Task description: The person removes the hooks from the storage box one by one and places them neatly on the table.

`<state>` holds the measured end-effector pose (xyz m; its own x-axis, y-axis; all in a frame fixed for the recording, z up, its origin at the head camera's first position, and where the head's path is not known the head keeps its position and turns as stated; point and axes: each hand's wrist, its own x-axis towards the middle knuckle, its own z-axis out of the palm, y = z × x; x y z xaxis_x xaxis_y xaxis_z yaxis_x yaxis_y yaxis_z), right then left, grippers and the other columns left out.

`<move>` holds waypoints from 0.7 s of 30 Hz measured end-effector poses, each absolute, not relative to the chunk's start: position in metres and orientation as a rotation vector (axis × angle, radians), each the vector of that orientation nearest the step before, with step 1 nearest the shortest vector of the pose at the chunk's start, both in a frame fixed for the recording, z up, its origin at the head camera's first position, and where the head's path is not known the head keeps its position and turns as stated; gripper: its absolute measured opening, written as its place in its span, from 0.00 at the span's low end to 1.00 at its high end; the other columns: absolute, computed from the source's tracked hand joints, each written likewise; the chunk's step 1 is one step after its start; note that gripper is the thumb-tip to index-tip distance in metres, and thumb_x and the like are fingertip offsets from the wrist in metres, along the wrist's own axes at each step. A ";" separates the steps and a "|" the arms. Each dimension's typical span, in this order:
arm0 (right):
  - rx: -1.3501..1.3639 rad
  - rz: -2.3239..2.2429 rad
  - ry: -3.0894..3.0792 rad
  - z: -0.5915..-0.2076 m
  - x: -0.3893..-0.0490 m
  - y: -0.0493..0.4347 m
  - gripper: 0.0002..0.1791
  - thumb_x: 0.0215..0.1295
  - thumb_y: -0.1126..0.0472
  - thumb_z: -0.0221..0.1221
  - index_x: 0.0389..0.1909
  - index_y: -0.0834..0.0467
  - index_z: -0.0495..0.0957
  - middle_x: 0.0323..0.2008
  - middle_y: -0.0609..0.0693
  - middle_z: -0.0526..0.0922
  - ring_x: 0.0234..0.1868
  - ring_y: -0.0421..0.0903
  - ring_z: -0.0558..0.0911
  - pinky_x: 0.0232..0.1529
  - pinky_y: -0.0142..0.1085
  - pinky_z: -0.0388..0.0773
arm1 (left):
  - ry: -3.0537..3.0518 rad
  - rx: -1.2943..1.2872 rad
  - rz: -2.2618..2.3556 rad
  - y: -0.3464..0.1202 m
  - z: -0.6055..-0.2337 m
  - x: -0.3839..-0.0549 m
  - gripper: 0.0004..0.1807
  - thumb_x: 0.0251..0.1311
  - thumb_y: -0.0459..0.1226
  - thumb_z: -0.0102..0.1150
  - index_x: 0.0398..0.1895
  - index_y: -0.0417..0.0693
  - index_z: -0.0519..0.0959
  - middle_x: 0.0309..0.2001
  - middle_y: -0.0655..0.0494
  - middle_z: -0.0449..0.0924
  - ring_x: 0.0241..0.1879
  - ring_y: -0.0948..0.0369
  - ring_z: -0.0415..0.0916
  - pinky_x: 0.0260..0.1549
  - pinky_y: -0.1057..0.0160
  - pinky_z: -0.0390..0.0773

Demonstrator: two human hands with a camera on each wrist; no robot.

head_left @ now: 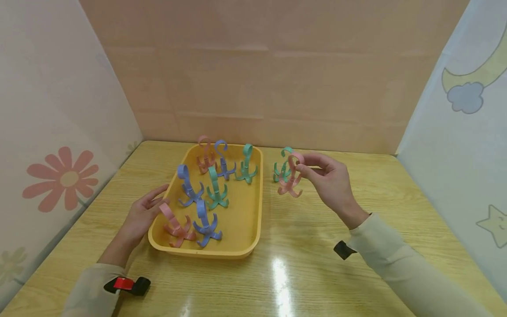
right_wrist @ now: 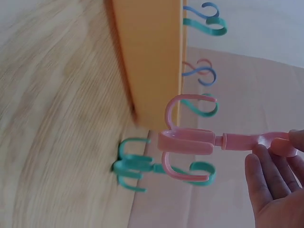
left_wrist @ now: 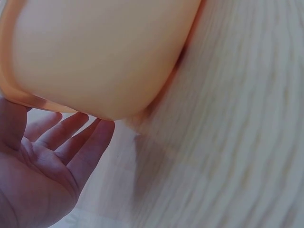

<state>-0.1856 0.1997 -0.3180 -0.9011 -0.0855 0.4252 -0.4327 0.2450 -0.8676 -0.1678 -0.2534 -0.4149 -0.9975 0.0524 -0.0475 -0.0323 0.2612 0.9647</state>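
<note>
My right hand [head_left: 330, 180] pinches a pink hook hanger [right_wrist: 190, 141] by its curved top, with its claw-like prongs hanging down beyond the yellow tray's right side. Just behind it, a green hook hanger [right_wrist: 130, 166] stands on the table, partly covered by the pink one in the head view. My left hand [head_left: 140, 215] holds the left wall of the yellow tray [head_left: 241, 220], thumb at the rim and fingers [left_wrist: 95, 142] against the outside. Inside the tray several hook hangers stand upright or leaning, among them a blue one [head_left: 206, 229] and a pink one [head_left: 180, 233] near the front.
Farther back in the tray are a green hook hanger [head_left: 246, 171] and another pink one [head_left: 206, 163]. The wooden table [head_left: 317, 255] extends around the tray. A plain back panel [head_left: 257, 79] and printed side panels [head_left: 455, 167] bound it.
</note>
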 end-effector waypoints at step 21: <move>0.188 1.530 -2.306 -0.347 -0.217 0.247 0.19 0.66 0.58 0.68 0.54 0.63 0.83 0.48 0.56 0.86 0.37 0.36 0.86 0.39 0.27 0.81 | 2.426 0.052 1.891 -0.253 -0.414 -0.166 0.35 0.75 0.45 0.54 0.79 0.46 0.57 0.68 0.32 0.66 0.56 0.67 0.75 0.47 0.72 0.77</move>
